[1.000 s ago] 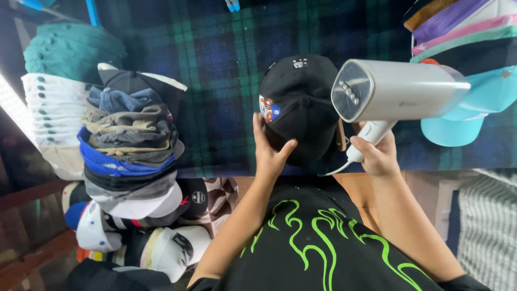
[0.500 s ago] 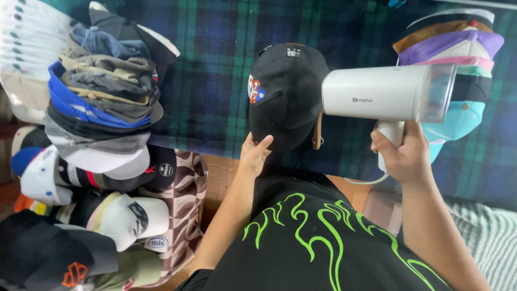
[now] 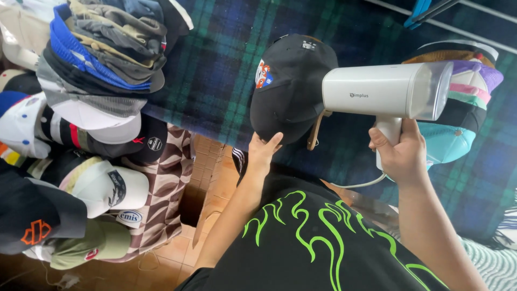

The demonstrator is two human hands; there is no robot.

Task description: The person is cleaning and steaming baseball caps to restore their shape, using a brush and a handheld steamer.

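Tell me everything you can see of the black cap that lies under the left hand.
The black cap looks like cloth, with stitched panels, a top button, a coloured patch on one side and a small white label near its far edge. It lies on the plaid blanket. The left hand grips its near edge with the fingers. The white steamer, held by the right hand, points at its right side.
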